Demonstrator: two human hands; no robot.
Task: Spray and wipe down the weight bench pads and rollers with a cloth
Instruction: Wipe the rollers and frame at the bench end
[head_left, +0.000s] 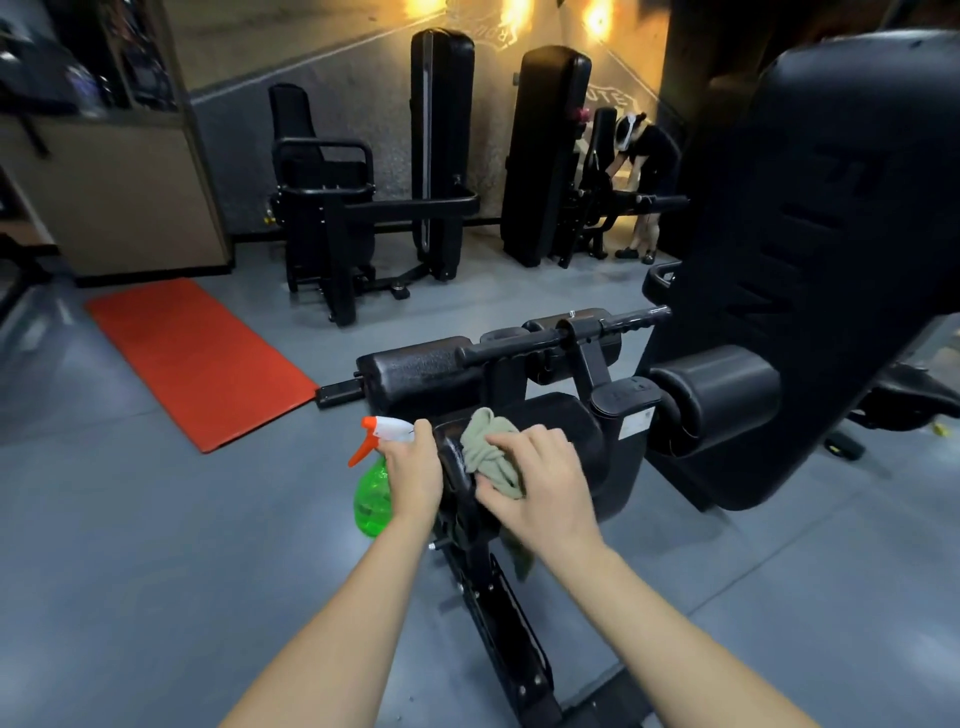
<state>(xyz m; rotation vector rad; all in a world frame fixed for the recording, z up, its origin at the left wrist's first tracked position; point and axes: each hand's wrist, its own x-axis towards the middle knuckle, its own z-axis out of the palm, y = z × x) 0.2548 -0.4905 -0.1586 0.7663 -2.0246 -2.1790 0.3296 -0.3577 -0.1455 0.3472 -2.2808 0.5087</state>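
Right hand (537, 486), fingers curled over bunched olive cloth (485, 452), judged soft, light and best gripped as a wad, at the seat pad (561, 415) near edge; left hand (413, 470), just left of pad, clasping green spray bottle (371, 501) by its neck; roller (410, 371) beyond pad.
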